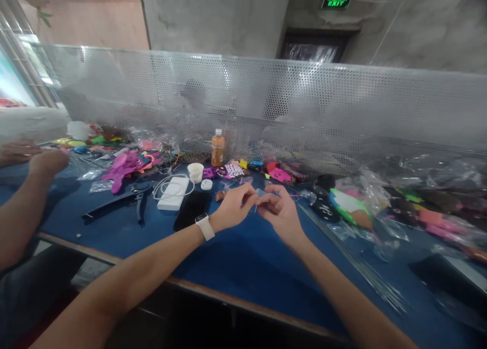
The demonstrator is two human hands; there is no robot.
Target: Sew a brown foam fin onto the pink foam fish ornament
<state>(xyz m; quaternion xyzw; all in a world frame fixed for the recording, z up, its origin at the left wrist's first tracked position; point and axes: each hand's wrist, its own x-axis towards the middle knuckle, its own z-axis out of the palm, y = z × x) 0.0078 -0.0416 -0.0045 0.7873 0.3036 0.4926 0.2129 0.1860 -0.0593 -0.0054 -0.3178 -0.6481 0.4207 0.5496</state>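
Above the blue table, my left hand [235, 206] and my right hand [280, 213] meet fingertip to fingertip. The fingers of each are pinched round something small and clear, too blurred to name. A pale watch [205, 226] sits on my left wrist. Beside that wrist lies a black phone [192, 210] on the table. A bundle of thin wire-like rods [357, 263] runs along the table to the right of my right hand. Behind my fingers are colourful soft pieces, among them a pink and red one [279, 171].
A white power bank [175, 193] with a cable, a paper cup [195, 172], an orange drink bottle [218, 148] and black-handled pliers [139, 197] stand or lie left of centre. Plastic bags [376, 192] cover the right. A perforated metal screen [243, 95] closes the back. Another person's hands [47, 161] are at left.
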